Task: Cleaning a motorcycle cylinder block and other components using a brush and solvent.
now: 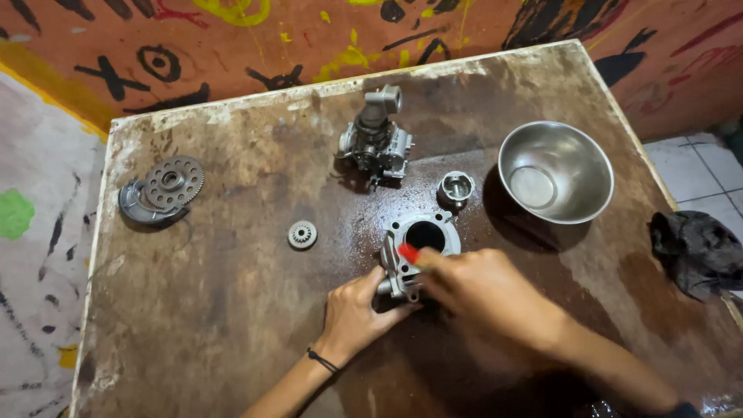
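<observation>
Left hand [357, 310] has its grip closed round the near-left side of the engine cylinder [418, 248]; right hand [480, 290], just beside it, pinches a red-tipped tool [408, 252] at the cyl.'s rim. Cyl. sits mid-desk [232, 310]: grey cast metal, dark round bore facing up. Beyond it lie a small piston [456, 188], a steel bowl [556, 172] and a carburettor [376, 139].

packages: none | labels: none | signs: none (wall bears only paint marks) | screens: none

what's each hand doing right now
Left hand: closed on the engine cylinder.
Right hand: closed on a red-tipped tool.
</observation>
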